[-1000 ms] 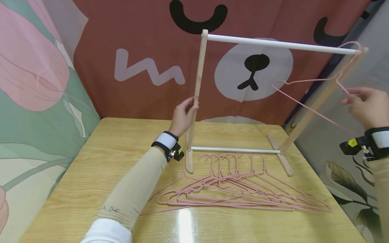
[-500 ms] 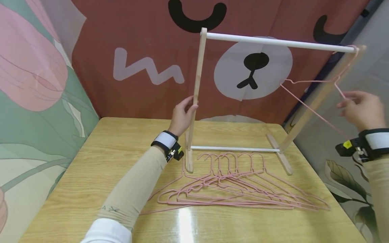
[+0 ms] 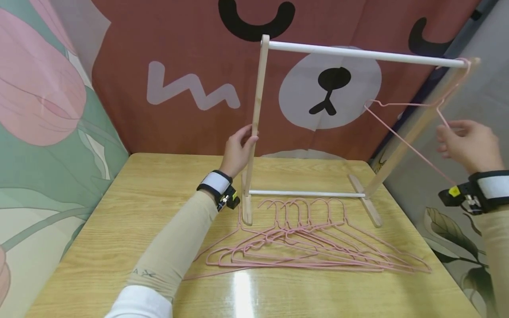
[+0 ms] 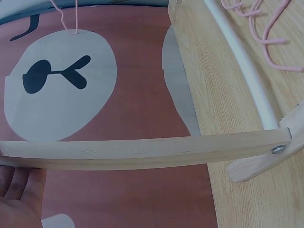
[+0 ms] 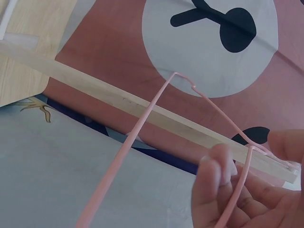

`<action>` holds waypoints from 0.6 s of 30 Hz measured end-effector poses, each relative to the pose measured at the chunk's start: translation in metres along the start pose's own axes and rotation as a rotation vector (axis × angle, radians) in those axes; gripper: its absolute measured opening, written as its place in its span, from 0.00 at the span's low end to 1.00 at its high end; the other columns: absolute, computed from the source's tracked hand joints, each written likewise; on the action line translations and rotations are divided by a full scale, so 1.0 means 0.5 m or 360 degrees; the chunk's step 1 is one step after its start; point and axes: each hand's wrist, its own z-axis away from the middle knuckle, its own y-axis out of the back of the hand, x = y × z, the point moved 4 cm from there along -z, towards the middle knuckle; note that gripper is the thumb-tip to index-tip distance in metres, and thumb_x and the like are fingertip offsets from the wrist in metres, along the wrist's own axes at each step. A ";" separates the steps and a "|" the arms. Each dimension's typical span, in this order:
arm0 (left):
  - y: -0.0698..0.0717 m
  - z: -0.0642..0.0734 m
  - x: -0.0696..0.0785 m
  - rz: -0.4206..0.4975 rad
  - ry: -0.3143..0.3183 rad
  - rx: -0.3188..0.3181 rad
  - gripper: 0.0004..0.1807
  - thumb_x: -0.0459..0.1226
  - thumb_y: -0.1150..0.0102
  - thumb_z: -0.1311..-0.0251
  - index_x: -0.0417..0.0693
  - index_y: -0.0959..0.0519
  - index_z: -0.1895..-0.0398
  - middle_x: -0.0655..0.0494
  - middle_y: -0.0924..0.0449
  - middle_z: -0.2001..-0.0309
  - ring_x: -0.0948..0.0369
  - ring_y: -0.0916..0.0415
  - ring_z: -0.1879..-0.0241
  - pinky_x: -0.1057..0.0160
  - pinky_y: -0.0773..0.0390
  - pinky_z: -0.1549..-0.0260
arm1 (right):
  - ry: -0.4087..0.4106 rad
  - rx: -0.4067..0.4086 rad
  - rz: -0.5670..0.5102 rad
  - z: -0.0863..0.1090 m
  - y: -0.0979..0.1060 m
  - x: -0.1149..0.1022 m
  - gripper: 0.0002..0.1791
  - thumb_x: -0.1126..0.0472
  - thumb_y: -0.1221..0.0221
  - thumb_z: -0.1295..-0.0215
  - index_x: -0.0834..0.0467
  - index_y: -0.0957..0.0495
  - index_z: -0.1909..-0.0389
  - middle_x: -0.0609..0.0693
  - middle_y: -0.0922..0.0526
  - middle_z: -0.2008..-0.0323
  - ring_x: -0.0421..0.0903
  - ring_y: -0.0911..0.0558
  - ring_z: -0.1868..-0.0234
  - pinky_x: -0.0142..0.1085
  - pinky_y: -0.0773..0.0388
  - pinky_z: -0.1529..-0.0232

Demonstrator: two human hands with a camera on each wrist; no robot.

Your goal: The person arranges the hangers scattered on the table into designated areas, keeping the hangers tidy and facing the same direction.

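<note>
My left hand grips the near wooden post of a small clothes rack, thumb in front and fingers behind. At the far right end of the white top rail, a pink clothes hanger hangs by its hook, close to the other post. My right hand is at the shoulder of this hanger. In the right wrist view its thumb and fingertips stand apart, with the pink wire crossing in front of the loosely bent fingers. Several more pink hangers lie overlapped on the table below the rack.
The rack's two wooden feet stand on a wood-grain table, joined by a white lower bar. Behind it hangs a brown cloth with a bear face. A grey patterned curtain borders the right side.
The right hand has moved slightly left and loosened from its pinch on the hanger. The hook has settled over the rail's right end. The left hand stays on the post.
</note>
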 end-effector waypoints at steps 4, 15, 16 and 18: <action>0.000 -0.002 -0.003 0.0002 -0.0029 0.0003 0.20 0.31 0.44 0.27 0.33 0.25 0.35 0.39 0.17 0.46 0.50 0.18 0.47 0.57 0.19 0.47 | -0.0029 -0.0008 0.0050 0.006 0.000 0.004 0.40 0.44 0.60 0.21 0.77 0.42 0.29 0.81 0.26 0.48 0.22 0.33 0.83 0.20 0.34 0.82; -0.001 0.000 -0.006 -0.0017 0.0003 -0.0008 0.21 0.33 0.44 0.27 0.34 0.26 0.34 0.41 0.17 0.46 0.51 0.18 0.47 0.57 0.19 0.47 | -0.0088 -0.0015 0.0165 0.023 0.010 0.003 0.40 0.43 0.62 0.21 0.74 0.46 0.26 0.82 0.35 0.36 0.78 0.33 0.41 0.68 0.31 0.48; -0.001 -0.001 -0.006 -0.0011 0.0001 -0.0008 0.21 0.33 0.44 0.27 0.34 0.26 0.34 0.40 0.17 0.45 0.51 0.18 0.46 0.58 0.19 0.47 | -0.0096 -0.0011 0.0165 0.024 0.012 0.002 0.40 0.44 0.62 0.21 0.74 0.47 0.25 0.82 0.37 0.35 0.78 0.34 0.39 0.70 0.35 0.44; 0.000 -0.001 -0.005 -0.0008 -0.0005 -0.0008 0.21 0.33 0.44 0.26 0.33 0.26 0.34 0.40 0.17 0.45 0.50 0.18 0.46 0.58 0.19 0.46 | -0.0112 0.0015 0.0164 0.028 0.015 -0.004 0.40 0.45 0.61 0.21 0.74 0.49 0.25 0.82 0.39 0.33 0.78 0.36 0.37 0.70 0.36 0.41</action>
